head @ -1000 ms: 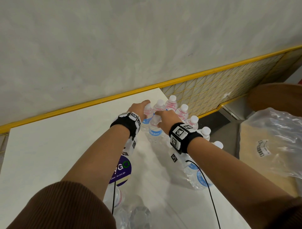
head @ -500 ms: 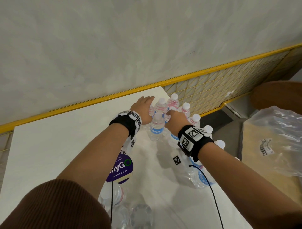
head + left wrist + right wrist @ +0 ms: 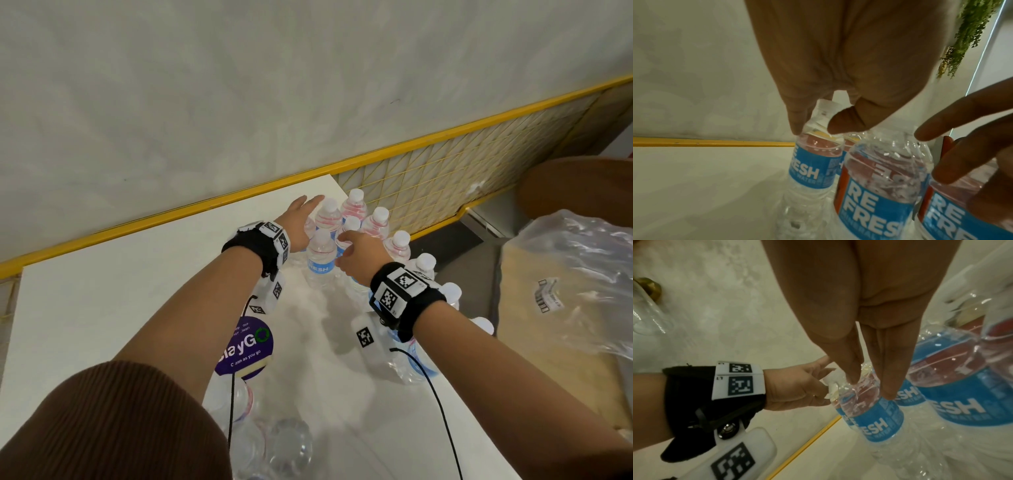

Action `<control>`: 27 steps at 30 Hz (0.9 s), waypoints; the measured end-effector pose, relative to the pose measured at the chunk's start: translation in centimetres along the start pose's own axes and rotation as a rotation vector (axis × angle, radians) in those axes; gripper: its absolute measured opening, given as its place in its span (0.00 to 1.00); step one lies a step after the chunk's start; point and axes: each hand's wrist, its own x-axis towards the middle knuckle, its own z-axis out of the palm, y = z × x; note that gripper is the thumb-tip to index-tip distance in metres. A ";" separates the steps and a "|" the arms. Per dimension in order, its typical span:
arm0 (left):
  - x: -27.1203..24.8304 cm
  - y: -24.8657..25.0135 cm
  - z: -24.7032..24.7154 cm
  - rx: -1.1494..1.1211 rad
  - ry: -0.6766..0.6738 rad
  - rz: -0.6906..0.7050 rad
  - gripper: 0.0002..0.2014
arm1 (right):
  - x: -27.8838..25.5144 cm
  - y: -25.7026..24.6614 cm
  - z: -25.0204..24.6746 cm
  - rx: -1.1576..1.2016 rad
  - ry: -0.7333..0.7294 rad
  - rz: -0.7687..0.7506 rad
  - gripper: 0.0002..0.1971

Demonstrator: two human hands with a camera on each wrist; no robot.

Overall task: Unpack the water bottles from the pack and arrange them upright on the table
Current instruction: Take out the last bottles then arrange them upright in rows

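- Water bottles (image 3: pixel 352 236): upright cluster on the bench (image 3: pixel 102 301), between both hands.
- Left hand (image 3: pixel 301 219): fingers extended, relaxed, beside a bottle cap; holds nothing.
- Right hand (image 3: pixel 359 253): fingers straight, tips touching a bottle shoulder.

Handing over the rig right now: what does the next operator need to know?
Left hand: open, fingers straight by a bottle cap.
Right hand: open, fingertips on an upright bottle.
Upright bottles: clustered at the far right corner of the table and along its right edge.
Done: most bottles stand.
Left: lying bottles at the near edge need standing up.
Loose plastic wrap lies off the table, to the right.
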 end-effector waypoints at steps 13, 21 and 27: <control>-0.5 -1.7 -0.4 -0.036 0.159 -0.029 0.21 | 2.1 -3.5 -0.5 -0.225 -0.047 -0.134 0.21; -0.8 -1.6 -0.4 -0.060 0.165 -0.035 0.21 | 2.2 -3.4 0.4 -0.211 0.046 -0.145 0.22; -1.1 -1.3 0.0 -0.066 0.148 -0.083 0.26 | 1.4 -3.6 0.3 -0.175 0.037 -0.126 0.24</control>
